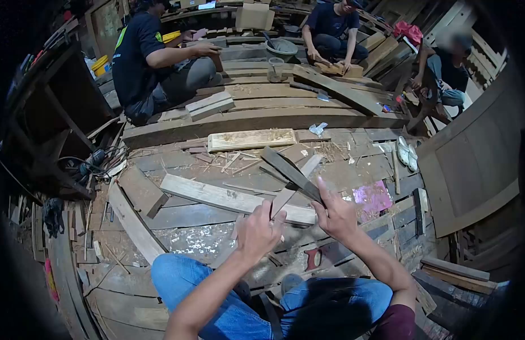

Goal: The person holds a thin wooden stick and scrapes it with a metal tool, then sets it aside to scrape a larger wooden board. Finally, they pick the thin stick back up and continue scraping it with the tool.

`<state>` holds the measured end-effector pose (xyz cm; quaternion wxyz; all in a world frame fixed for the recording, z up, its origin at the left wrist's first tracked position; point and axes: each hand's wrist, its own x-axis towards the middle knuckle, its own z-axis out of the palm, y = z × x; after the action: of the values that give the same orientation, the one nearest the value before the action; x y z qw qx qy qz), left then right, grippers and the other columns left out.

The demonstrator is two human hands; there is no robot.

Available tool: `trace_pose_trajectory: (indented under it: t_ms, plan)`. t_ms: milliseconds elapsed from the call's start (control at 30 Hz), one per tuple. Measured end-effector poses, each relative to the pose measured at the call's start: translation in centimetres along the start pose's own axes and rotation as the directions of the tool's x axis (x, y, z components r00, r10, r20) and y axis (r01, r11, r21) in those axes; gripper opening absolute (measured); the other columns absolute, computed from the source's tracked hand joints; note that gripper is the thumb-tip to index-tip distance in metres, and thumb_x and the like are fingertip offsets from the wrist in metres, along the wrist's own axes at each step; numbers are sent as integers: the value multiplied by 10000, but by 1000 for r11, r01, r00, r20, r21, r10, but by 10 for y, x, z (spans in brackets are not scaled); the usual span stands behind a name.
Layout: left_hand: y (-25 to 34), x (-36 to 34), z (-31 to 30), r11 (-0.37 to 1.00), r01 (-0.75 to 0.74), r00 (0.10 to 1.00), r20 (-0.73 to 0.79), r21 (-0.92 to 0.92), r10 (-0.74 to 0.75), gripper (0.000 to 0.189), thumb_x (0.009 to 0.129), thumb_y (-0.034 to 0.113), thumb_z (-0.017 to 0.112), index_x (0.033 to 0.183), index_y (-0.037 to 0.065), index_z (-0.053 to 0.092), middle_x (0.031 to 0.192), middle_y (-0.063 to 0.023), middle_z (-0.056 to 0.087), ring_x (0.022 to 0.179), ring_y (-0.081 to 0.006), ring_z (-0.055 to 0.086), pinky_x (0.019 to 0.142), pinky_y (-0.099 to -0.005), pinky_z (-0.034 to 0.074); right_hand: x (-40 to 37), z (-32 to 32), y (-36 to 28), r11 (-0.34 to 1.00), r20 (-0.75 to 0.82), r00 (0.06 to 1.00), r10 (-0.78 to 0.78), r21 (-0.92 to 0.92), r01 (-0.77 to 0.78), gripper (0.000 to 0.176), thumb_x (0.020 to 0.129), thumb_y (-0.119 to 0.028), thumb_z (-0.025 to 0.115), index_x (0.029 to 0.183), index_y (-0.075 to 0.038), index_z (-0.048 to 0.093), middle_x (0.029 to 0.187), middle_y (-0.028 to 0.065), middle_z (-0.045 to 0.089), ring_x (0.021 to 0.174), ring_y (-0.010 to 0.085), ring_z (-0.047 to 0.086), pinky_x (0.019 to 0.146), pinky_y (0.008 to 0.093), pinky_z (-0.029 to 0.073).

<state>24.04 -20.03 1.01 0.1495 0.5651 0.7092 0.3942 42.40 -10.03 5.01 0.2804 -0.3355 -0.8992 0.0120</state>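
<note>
My left hand is closed on the near end of a thin, pale flat strip that slants up to the right. My right hand grips a dark wooden strip, its thumb laid along the top and its far end pointing up to the left. Both strips cross in front of me, the dark one overlapping the pale one. Below them, a long pale board lies on the floor. A handsaw with a red handle rests on the floor between my hands and my knees.
A routed wooden panel lies ahead among offcuts and shavings. A wooden block and another pale board are at the left. Several people sit around the raised planks. A large panel leans at the right.
</note>
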Motion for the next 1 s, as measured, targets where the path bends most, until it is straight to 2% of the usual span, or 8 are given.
trace_pose_trajectory:
  t_ms: [167, 267, 433, 567, 667, 800, 933, 1000]
  plan:
    - [-9, 5, -4, 997, -75, 997, -3, -26, 75, 329, 959, 352, 488, 1061, 41, 516, 756, -199, 623, 660, -413, 614, 564, -508, 469, 2, -11, 5, 994, 72, 996, -57, -89, 64, 646, 840, -184, 644, 1428, -307, 407, 742, 131, 525, 531, 299, 570, 466, 377, 479]
    - [-17, 19, -3, 983, -148, 987, 39, -109, 153, 295, 964, 289, 486, 1107, 31, 494, 838, -245, 595, 787, -445, 595, 656, -512, 463, 3, -14, 8, 997, 98, 992, -75, -8, 76, 725, 792, -77, 613, 1429, -346, 394, 811, 165, 526, 533, 327, 568, 481, 410, 491]
    - [-6, 30, -4, 945, -136, 960, 197, -298, 200, 411, 996, 294, 411, 1297, 20, 466, 1030, -313, 590, 923, -452, 591, 794, -496, 473, 3, -21, 0, 996, 175, 984, 33, -84, -19, 703, 832, -111, 558, 1447, -373, 342, 829, 207, 521, 541, 351, 578, 480, 436, 501]
    - [-9, 28, -6, 990, 10, 931, 363, -143, 43, 429, 1005, 320, 384, 1373, 109, 445, 859, -281, 634, 833, -456, 615, 752, -500, 494, -2, -24, 5, 974, 301, 947, 110, -221, -43, 705, 867, -140, 543, 1473, -376, 272, 775, 193, 527, 545, 351, 588, 479, 442, 507]
    - [-20, 26, 5, 986, -79, 945, 304, -146, 120, 426, 1001, 356, 387, 1367, 149, 457, 757, -268, 625, 754, -456, 619, 692, -513, 498, 0, -23, 20, 934, 237, 928, 287, -286, -215, 734, 880, -167, 556, 1486, -394, 211, 783, 194, 549, 537, 349, 591, 480, 450, 510]
    - [-18, 24, 10, 995, -38, 943, 326, -87, 65, 420, 999, 357, 389, 1369, 167, 449, 753, -277, 622, 746, -459, 616, 678, -530, 490, -15, -15, -1, 969, 384, 914, 130, -247, -34, 701, 890, -134, 536, 1481, -369, 242, 779, 196, 559, 553, 349, 605, 472, 457, 503]
    - [-10, 25, 1, 996, 16, 923, 385, -82, 17, 414, 999, 364, 374, 1360, 173, 443, 764, -272, 628, 763, -465, 615, 693, -544, 484, -5, -17, 0, 954, 334, 907, 257, -235, -184, 672, 891, -203, 556, 1471, -379, 266, 828, 227, 552, 547, 379, 600, 478, 474, 498]
    - [-9, 27, 5, 1000, 1, 908, 420, -13, 4, 387, 1001, 347, 369, 1321, 153, 465, 819, -263, 637, 790, -461, 613, 704, -545, 479, -17, -9, 0, 974, 391, 910, 135, -219, -50, 650, 911, -206, 537, 1473, -381, 261, 797, 201, 564, 547, 362, 605, 472, 470, 496]
